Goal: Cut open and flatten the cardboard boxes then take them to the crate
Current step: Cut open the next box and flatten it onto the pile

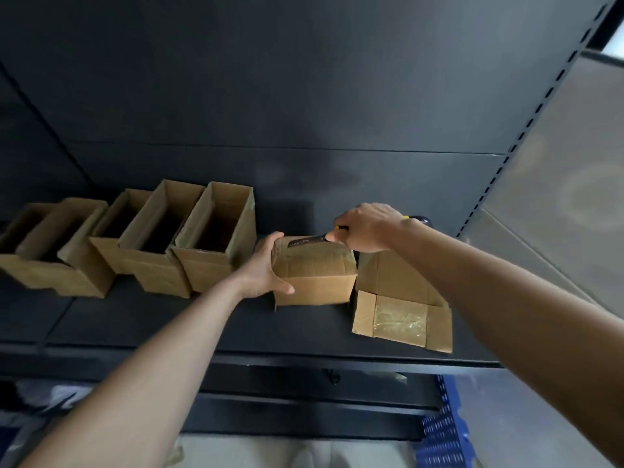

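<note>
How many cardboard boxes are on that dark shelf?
7: five open boxes in a row at left; a closed box gripped by the left hand; a cut-open box right of it. The leftmost overlap, so more may hide.

Readable text: none.
Dark strip: on top of the closed box, just left of the fingers of the right hand.
Marks on the strip: faint and pale, too blurred to tell letters from numbers.
</note>
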The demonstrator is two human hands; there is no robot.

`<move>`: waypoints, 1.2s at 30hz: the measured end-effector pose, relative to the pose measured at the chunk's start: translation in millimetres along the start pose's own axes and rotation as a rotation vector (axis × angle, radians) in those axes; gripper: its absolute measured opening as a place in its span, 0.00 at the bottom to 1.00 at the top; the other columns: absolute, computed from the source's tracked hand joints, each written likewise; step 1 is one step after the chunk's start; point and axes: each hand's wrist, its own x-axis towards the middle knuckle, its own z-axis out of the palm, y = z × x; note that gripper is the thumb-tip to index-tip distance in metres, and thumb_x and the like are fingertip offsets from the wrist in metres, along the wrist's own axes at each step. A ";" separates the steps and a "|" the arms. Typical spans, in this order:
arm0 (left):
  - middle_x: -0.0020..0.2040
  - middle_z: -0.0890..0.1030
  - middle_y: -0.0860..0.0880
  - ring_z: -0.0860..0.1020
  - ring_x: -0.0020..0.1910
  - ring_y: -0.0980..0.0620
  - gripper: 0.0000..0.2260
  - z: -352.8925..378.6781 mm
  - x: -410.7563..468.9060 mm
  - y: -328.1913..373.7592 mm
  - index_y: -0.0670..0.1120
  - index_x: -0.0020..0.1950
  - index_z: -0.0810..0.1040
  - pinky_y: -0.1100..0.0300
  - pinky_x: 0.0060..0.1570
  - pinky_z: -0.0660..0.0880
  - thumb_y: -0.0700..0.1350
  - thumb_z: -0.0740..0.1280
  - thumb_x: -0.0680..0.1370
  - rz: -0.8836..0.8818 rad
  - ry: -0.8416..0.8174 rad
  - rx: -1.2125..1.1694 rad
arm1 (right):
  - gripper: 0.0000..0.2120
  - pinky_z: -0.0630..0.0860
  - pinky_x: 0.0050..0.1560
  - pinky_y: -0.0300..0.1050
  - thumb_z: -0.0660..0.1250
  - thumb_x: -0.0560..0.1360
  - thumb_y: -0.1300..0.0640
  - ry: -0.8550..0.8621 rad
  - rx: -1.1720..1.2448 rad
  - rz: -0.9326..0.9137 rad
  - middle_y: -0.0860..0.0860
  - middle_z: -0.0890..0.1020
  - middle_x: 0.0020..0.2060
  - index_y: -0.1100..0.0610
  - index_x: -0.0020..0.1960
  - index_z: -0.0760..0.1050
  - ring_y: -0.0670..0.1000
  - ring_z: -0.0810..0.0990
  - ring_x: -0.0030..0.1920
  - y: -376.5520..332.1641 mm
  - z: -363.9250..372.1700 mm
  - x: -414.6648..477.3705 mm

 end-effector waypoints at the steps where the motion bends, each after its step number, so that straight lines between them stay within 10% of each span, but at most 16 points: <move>1: 0.74 0.60 0.48 0.62 0.71 0.47 0.51 0.6 -2.9 1.4 0.56 0.76 0.49 0.52 0.68 0.64 0.41 0.79 0.64 -0.002 0.006 0.003 | 0.19 0.68 0.47 0.47 0.52 0.79 0.37 -0.006 -0.014 -0.004 0.52 0.78 0.55 0.49 0.53 0.74 0.57 0.76 0.56 -2.2 1.7 -1.3; 36: 0.70 0.59 0.49 0.66 0.66 0.48 0.46 -32.9 16.4 -17.4 0.53 0.73 0.53 0.55 0.58 0.71 0.46 0.79 0.64 0.248 -0.201 0.272 | 0.23 0.67 0.54 0.49 0.53 0.78 0.39 -0.134 -0.264 0.261 0.51 0.77 0.59 0.49 0.65 0.73 0.55 0.76 0.59 -80.8 -11.1 -5.3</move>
